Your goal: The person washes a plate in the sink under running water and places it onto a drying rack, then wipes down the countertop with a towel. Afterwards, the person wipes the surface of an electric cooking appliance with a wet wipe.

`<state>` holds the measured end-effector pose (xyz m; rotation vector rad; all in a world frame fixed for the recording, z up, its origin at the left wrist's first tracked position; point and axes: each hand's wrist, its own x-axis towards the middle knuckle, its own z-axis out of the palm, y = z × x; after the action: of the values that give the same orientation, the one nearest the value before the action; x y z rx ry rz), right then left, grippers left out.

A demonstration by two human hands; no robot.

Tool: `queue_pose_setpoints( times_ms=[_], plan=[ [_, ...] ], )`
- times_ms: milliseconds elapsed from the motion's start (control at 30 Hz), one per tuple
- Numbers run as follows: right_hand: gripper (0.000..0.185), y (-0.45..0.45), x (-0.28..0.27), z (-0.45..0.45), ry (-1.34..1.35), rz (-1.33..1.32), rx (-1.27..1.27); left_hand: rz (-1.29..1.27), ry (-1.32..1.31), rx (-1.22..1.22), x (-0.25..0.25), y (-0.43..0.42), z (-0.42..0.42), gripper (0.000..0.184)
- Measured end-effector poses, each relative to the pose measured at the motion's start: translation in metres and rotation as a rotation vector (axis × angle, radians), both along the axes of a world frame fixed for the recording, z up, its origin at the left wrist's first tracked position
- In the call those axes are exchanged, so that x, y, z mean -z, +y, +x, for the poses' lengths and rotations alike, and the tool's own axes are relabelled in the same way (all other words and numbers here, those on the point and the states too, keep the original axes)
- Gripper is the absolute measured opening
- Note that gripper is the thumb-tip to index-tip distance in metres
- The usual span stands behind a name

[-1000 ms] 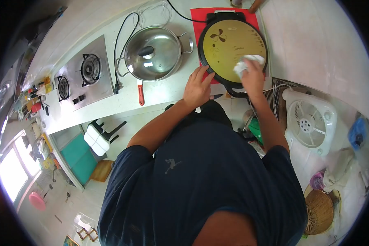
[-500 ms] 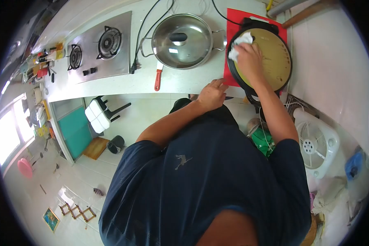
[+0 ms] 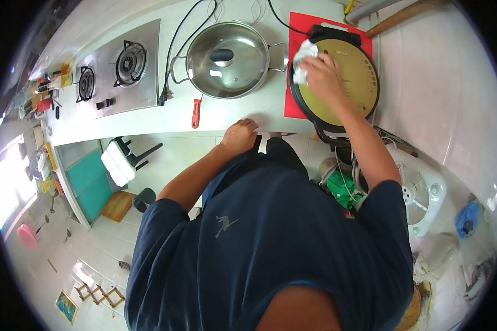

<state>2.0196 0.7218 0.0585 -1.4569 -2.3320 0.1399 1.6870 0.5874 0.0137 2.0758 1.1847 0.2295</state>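
Note:
My right hand (image 3: 324,76) is closed on a crumpled white cloth or tissue (image 3: 305,55), pressed against the left part of an electric griddle's gold-coloured top (image 3: 354,83). Small printed marks run along that top, inside a black rim. Beneath the appliance lies a red mat (image 3: 296,103). My left hand (image 3: 241,136) is at the counter's front edge, fingers loosely curled, with nothing visible in them; its palm is hidden. Nearest to it on the counter are a red-handled scraper (image 3: 196,113) and a wide steel pan (image 3: 226,59) under a glass lid.
A two-burner gas hob (image 3: 119,69) is set into the counter (image 3: 143,122) at the left. A black cable (image 3: 168,71) with a plug runs between hob and pan. Below, a white fan (image 3: 425,193) stands at the right and a black-and-white stool (image 3: 119,161) at the left.
My left hand has moved left along the counter edge, away from the griddle. My right hand keeps hold of the cloth, slightly shifted on the griddle top. The whole view has shifted a little.

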Motion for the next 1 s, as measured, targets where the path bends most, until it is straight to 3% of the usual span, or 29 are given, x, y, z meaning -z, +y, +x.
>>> queue_pose_setpoints(
  times_ms=[200,400,533,633,800,867,933,1000],
  plan=[
    [0.034,0.075,0.015,0.045,-0.076,0.009,0.29,-0.051,-0.046,-0.066,-0.018,-0.006,0.021,0.022],
    [0.032,0.044,0.016,0.14,-0.168,-0.018,0.622,-0.106,-0.1,-0.052,-0.011,-0.012,0.038,0.022],
    [0.026,0.046,0.018,0.146,-0.221,-0.127,0.775,-0.121,-0.045,-0.002,-0.002,-0.015,0.034,0.022],
    [0.016,0.056,0.027,0.101,0.018,0.183,0.6,-0.133,-0.005,0.006,0.004,-0.019,0.027,0.022],
    [0.021,0.023,0.007,0.015,0.097,0.097,0.321,-0.199,0.045,-0.008,-0.008,-0.021,0.033,0.024],
    [0.023,-0.013,0.0,0.009,0.103,0.113,0.244,-0.22,0.05,0.002,-0.01,-0.021,0.037,0.026],
    [0.028,-0.05,-0.006,0.011,0.067,0.071,-0.006,-0.238,0.035,-0.014,-0.012,-0.019,0.041,0.025],
    [0.029,-0.085,-0.015,0.028,0.094,0.037,-0.049,-0.229,0.045,0.002,-0.011,-0.017,0.044,0.025]
  ],
)
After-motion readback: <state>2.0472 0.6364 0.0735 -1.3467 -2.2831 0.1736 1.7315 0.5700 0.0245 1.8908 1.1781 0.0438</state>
